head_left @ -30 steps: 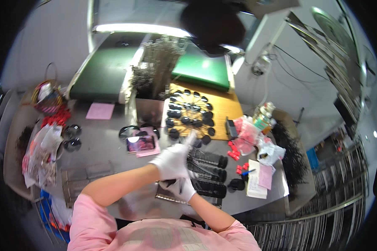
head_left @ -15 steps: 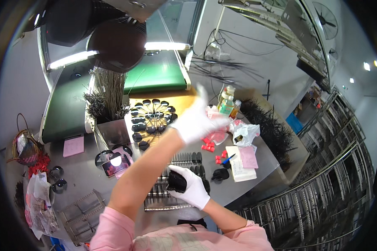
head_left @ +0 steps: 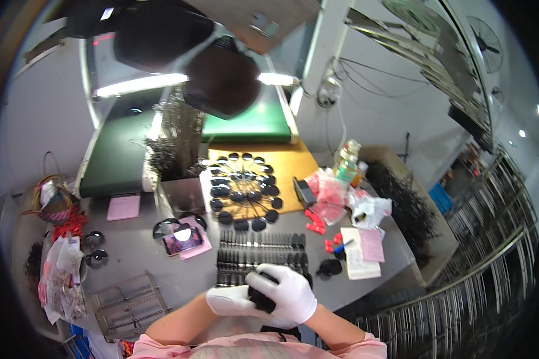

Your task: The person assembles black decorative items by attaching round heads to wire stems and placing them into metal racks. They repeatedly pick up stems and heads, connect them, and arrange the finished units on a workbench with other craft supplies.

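Note:
Both my hands wear white gloves and meet low in the middle, at the near side of a metal rack. In my right hand (head_left: 293, 296) is a black rounded bundle (head_left: 262, 294), with the fingers curled over its top. My left hand (head_left: 229, 301) presses against the bundle's left and lower side, its fingertips partly hidden. Just beyond, the rack (head_left: 236, 258) carries rows of dark oval lenses. Farther off, dark lenses on thin stems (head_left: 244, 194) lie in a ring on a yellow board (head_left: 305, 160).
A black block (head_left: 304, 192) stands by a pink plastic bag (head_left: 329, 191) and bottles (head_left: 347, 161). Red pieces (head_left: 315, 222), an open notebook (head_left: 360, 263) and dark lenses (head_left: 329, 267) lie rightward. Leftward are a phone (head_left: 182, 240), an unfilled wire rack (head_left: 129, 302) and a basket (head_left: 55, 206).
My left hand has come back from the far right, near the pink bag, to the bundle in my right hand. A black block shows where the left glove was. The view has shifted.

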Tool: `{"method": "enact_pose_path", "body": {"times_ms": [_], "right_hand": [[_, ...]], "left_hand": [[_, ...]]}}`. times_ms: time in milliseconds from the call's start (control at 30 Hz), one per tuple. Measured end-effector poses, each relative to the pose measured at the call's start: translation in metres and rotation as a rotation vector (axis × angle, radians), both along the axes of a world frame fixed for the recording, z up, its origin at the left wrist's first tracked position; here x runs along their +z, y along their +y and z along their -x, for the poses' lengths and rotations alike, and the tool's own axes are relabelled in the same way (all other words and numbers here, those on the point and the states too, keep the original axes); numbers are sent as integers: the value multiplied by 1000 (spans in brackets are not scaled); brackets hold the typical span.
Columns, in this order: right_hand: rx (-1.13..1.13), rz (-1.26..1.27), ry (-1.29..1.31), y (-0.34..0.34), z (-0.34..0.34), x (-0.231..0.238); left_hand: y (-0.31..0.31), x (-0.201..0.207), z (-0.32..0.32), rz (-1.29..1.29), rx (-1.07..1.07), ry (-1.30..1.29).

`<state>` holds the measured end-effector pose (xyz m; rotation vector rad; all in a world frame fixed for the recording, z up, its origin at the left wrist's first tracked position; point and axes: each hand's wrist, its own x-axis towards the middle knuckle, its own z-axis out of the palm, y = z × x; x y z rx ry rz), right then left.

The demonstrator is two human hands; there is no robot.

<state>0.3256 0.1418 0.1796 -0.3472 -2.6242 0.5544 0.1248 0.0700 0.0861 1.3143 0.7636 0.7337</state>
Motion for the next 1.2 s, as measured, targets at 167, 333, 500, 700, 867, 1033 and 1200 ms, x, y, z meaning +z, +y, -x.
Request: {"method": "enact_pose_path", "body": {"times_ms": [167, 333, 500, 700, 867, 1033, 1200], "right_hand": [[359, -2, 69, -14, 30, -11], [75, 770, 142, -38, 13, -50], [44, 562, 106, -58, 14, -73], [24, 1025, 136, -83, 10, -104], [-169, 1495, 425, -86, 12, -153], [-11, 874, 427, -74, 34, -198], [-1, 393, 275, -75, 60, -210]], "left_hand": [[-42, -10, 15, 95, 152, 40], [-75, -11, 15, -67, 569, 214], [-95, -38, 8, 346, 457, 218], [-131, -63, -17, 550, 490, -19], [-168, -84, -17, 483, 655, -59], [-176, -132, 1, 1082, 969, -746], [-174, -151, 5, 798, 928, -483]]}}
